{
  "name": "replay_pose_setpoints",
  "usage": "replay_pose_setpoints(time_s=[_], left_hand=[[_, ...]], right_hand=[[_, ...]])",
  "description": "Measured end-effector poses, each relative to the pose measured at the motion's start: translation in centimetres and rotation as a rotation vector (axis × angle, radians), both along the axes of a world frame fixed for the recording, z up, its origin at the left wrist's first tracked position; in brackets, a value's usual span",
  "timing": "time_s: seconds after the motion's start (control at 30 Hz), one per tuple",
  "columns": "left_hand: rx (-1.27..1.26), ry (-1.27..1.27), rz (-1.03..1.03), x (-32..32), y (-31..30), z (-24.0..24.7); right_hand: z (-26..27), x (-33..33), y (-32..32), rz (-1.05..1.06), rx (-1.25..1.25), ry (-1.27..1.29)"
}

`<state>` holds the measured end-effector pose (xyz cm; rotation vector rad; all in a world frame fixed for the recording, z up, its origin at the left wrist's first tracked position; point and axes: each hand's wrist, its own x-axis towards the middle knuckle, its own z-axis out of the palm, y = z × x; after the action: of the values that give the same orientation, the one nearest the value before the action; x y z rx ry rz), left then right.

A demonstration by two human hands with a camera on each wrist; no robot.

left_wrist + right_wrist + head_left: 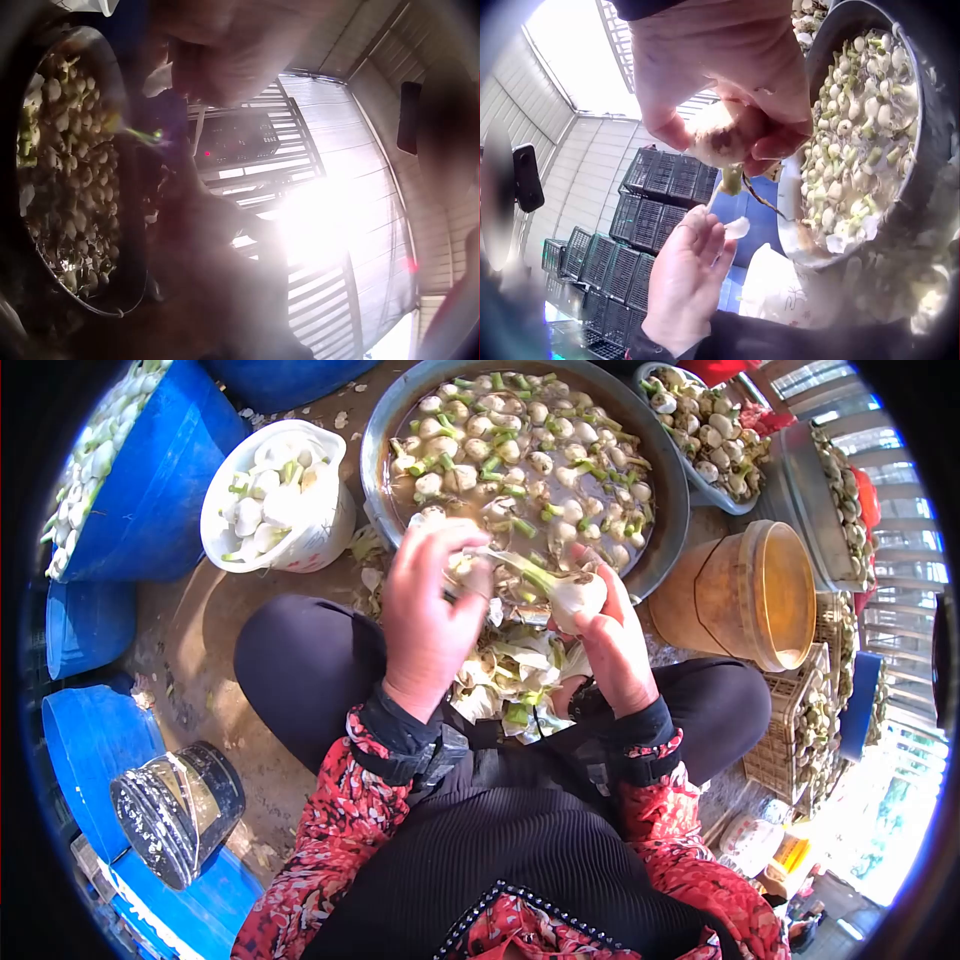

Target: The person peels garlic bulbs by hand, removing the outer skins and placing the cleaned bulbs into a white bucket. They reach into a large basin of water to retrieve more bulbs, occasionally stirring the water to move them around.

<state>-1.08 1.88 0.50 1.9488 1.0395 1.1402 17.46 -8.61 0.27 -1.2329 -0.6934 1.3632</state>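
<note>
Red flowery sleeves [330,840] come in from the bottom of the frame, and both hands meet near the middle. The right hand [620,660] grips a round white bulb [578,598], with thumb and fingers curled round it and the green stem pointing up and left. The left hand [430,625] is blurry in the head view, but its fingers look almost closed, and they seem to pinch a thin strip of skin [715,197] by the stem. How hard they pinch, I cannot tell.

To peel well, I think it is best to hold the bulb snugly but not squash it. The skin looks thin and may rip, so a slow, steady pull, close to the bulb, should work best. Turning the bulb a bit could help to find the next loose edge.

The bulb is smooth and fat, with a brown, rough patch at its root end. Just below the hands are dry, crinkly peels [520,670], pale and papery. Past the hands, at the top, is a big round metal tub [672,495] of brown water and small wet bulbs [570,510]. A scuffed yellow pail [700,590] leans at its right. Farthest off, the right wrist view shows dark crates [615,262], full of little holes.
</note>
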Motion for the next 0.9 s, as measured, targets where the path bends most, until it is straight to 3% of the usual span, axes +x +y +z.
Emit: replay_pose_setpoints(time_s=[0.03, 0.1, 0.43, 0.5, 0.57, 0.67, 0.73, 0.77, 0.9], left_hand=[[0.172, 0.048, -0.064, 0.4, -0.1, 0.4], [0.14, 0.138, -0.229, 0.8, -0.9, -0.1], [0.121, 0.269, -0.265, 0.7, -1.4, -0.9], [-0.292, 0.063, -0.264, 0.6, -1.4, -1.3], [-0.341, -0.058, -0.286, 0.6, -1.2, -2.3], [-0.397, -0.11, -0.242, 0.7, -1.0, -2.6], [-0.312, -0.096, -0.27, 0.8, -1.0, -2.4], [-0.229, -0.085, -0.298, 1.0, -1.0, -2.2], [-0.302, -0.071, -0.297, 0.9, -1.5, -1.8]], right_hand=[[0.0, 0.0, 0.1, 0.001, 0.0, 0.001], [0.0, -0.2, 0.5, 0.06, -0.013, -0.133], [-0.6, 0.5, 0.1, 0.212, -0.175, -0.069], [-0.4, 0.8, 0.6, 0.379, 0.047, -0.216], [-0.3, 1.2, 0.6, 0.4, 0.004, -0.2], [-1.3, 1.0, 0.7, 0.324, 0.067, -0.304], [0.4, -0.6, 1.0, 0.092, -0.04, -0.201], [0.0, -0.6, 0.9, 0.086, -0.041, -0.199], [-1.0, -0.8, 0.8, -0.034, -0.051, -0.274]])
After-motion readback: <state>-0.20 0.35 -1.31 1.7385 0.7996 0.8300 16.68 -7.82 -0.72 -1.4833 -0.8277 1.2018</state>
